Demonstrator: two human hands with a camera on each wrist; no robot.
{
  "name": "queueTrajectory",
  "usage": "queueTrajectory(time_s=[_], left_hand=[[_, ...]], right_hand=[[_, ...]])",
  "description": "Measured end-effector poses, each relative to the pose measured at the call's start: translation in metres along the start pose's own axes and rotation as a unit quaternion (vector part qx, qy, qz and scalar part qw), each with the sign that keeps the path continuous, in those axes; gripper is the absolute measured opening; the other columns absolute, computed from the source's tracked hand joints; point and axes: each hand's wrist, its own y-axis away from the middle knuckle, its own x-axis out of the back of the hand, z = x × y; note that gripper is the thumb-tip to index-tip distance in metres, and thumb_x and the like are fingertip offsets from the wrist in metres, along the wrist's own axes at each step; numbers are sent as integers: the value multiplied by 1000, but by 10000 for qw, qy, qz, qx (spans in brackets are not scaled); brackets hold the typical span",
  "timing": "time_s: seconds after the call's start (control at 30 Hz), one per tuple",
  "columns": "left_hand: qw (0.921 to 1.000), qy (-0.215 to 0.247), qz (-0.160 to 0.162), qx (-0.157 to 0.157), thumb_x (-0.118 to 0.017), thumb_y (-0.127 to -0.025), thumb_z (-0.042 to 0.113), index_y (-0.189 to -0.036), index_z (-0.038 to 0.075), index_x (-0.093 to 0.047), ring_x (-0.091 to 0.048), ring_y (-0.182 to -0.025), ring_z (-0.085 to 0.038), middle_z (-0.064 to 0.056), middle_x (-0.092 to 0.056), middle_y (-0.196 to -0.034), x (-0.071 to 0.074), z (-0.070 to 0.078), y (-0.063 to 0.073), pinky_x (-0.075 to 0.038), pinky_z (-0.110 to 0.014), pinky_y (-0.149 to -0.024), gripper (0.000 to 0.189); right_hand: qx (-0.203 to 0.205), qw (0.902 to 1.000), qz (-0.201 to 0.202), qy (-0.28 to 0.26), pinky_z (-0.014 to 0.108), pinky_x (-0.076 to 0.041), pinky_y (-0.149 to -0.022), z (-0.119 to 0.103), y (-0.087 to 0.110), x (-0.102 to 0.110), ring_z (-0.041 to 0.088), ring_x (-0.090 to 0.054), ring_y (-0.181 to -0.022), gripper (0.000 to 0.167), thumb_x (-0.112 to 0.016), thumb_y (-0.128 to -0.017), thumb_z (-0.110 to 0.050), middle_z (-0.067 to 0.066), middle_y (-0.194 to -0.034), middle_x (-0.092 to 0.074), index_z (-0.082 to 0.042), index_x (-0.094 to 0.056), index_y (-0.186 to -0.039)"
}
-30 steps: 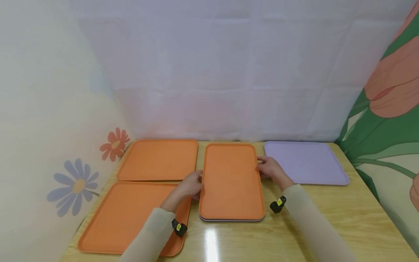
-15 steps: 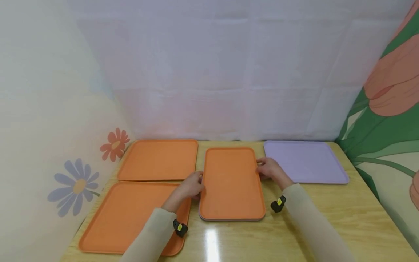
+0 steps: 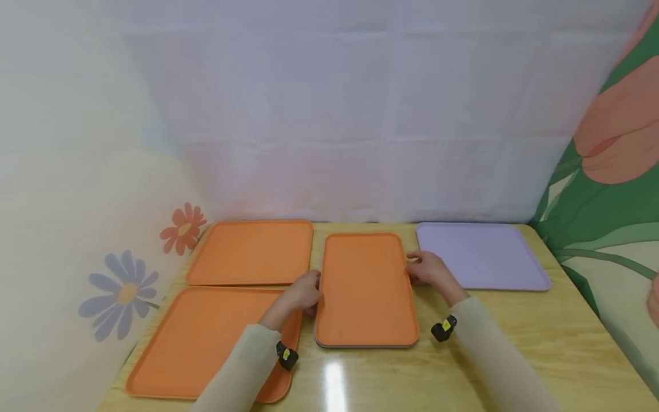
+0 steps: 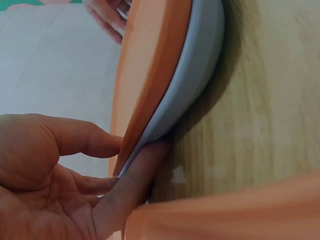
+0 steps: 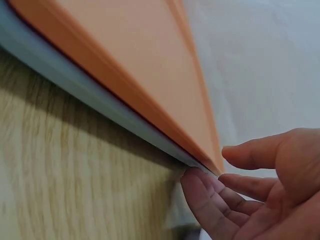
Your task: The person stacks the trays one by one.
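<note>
An orange tray (image 3: 366,289) lies lined up on a pale purple tray (image 4: 200,55) at the middle of the table, the lower one showing only as a thin edge. My left hand (image 3: 305,290) grips the left side of this pair. In the left wrist view its thumb is at the orange rim and a finger reaches under the lower tray. My right hand (image 3: 427,269) is at the right side; in the right wrist view its fingertips (image 5: 192,175) touch the lower edge, while the thumb is held out beside the orange rim.
Two orange trays lie on the left, one at the back (image 3: 249,252) and one nearer (image 3: 206,337), partly under my left forearm. Another purple tray (image 3: 481,254) lies at back right. The wooden table (image 3: 540,343) meets a white cloth (image 3: 309,114) behind and painted walls beside.
The upper orange tray has come slightly toward me and settled flush on the purple one. My right hand has eased slightly outward from the trays; the left stays at its side.
</note>
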Motion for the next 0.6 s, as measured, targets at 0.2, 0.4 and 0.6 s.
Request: queueTrajectory(time_s=[0.2,0.4,0.6], left_hand=[[9994,321,-156,-33,-56,-87,-9,-146,-14,-33,-68,-84,-33,-28,-59,-122,1,0,-1,-60,-39,-54,63],[9962,783,-331,174,-56,-88,-11,-146,-12,-30,-68,-84,-32,-25,-55,-118,5,-1,-1,-61,-42,-59,63],[9915,1163,-530,250,-55,-87,-12,-146,-13,-27,-69,-74,-35,-24,-52,-113,11,1,4,-61,-44,-60,65]], right_hand=[[29,9995,272,-170,36,-61,-75,5,22,36,23,-70,-84,53,-56,-96,-3,35,-119,-61,17,-40,-143],[-324,9980,456,-296,40,-59,-90,16,42,77,34,-67,-108,59,-53,-102,-10,39,-139,-48,13,-29,-151],[-510,9972,513,-171,38,-57,-92,32,61,114,30,-66,-112,63,-49,-105,-16,41,-145,-41,14,-22,-153]])
